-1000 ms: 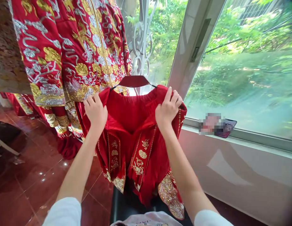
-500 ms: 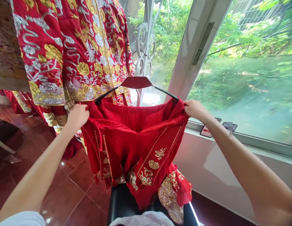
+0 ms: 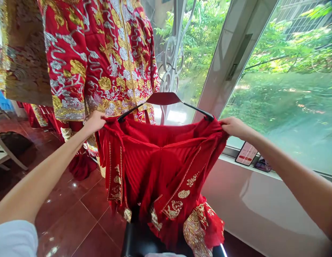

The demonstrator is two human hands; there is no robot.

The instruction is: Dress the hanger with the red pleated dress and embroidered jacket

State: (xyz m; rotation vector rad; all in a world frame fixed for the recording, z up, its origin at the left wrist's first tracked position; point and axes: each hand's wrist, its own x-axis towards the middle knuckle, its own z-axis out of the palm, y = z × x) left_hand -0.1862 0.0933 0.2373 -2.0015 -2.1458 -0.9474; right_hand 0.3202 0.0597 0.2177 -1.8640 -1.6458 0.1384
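Observation:
A red pleated skirt (image 3: 152,167) with gold-embroidered panels hangs between my hands, its waistband stretched wide. My left hand (image 3: 95,121) is closed on the waistband's left end. The right end is pinched by my right hand (image 3: 232,127). Inside the waist sits a hanger (image 3: 163,98) with a dark red middle and black arms; its tips press into both sides of the waistband. The hanger's hook reaches up toward a scrolled metal stand (image 3: 171,67). The skirt's lower part drapes over a black seat (image 3: 144,239), with a gold-patterned piece at the right.
An embroidered red jacket (image 3: 101,64) hangs behind on the left, beside a gold-brown garment (image 3: 26,53). Two phones, one pink-screened phone (image 3: 246,153) in front, lean on the window sill. A pale chair (image 3: 8,153) stands at the far left on the tiled floor (image 3: 75,217).
The view has shifted, so things sit farther right and slightly lower. Both hands still hold the waistband, and the skirt is pulled out flatter, showing more of its pleats.

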